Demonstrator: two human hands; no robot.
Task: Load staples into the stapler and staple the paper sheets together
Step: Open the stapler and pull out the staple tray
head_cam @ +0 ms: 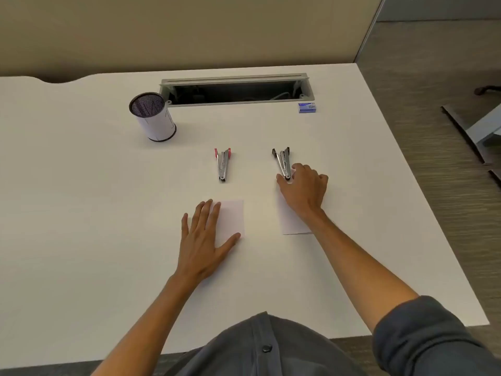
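Two small metal staplers lie on the white desk (81, 185). The red-handled stapler (222, 164) is untouched in the middle. The black-handled stapler (282, 162) lies to its right, and my right hand (305, 189) pinches its near tip with thumb and fingers. My right hand also covers the top of a small stack of white paper sheets (291, 223). My left hand (204, 240) lies flat, fingers spread, on the left part of a second stack of paper sheets (231, 218). A small blue staple box (307, 107) sits at the back right.
A mesh pen cup (153, 116) wrapped in white paper stands at the back left. An open cable tray slot (237, 90) runs along the desk's back. The desk's right edge drops to carpet, with a chair base (477, 131) beyond.
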